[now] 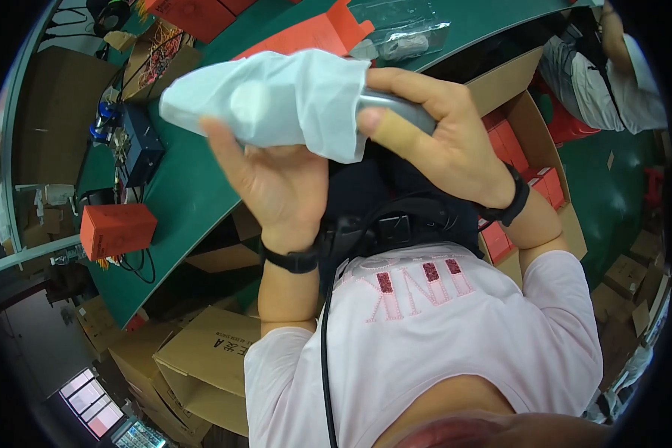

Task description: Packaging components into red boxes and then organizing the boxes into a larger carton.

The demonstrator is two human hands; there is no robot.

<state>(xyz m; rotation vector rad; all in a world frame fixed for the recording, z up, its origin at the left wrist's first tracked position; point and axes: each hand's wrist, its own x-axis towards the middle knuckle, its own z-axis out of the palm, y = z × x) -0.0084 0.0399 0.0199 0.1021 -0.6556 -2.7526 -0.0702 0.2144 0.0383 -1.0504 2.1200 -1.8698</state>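
Note:
Between my hands is a pale blue-white soft pouch, creased, with a round whitish patch near its middle. Out of its right-hand mouth pokes the rounded end of a smooth grey device, whose kind I cannot make out. My right hand is closed around that grey end, thumb on the near side and a finger over the top. My left hand supports the pouch from below, with its thumb at the lower edge, slightly blurred. Its other fingers are mostly hidden behind the pouch.
The green table carries an orange-red box, an opened orange-red carton, a clear plastic bag and a dark blue unit with cables. To the right, a cardboard carton holds several red boxes. Another person is beyond it.

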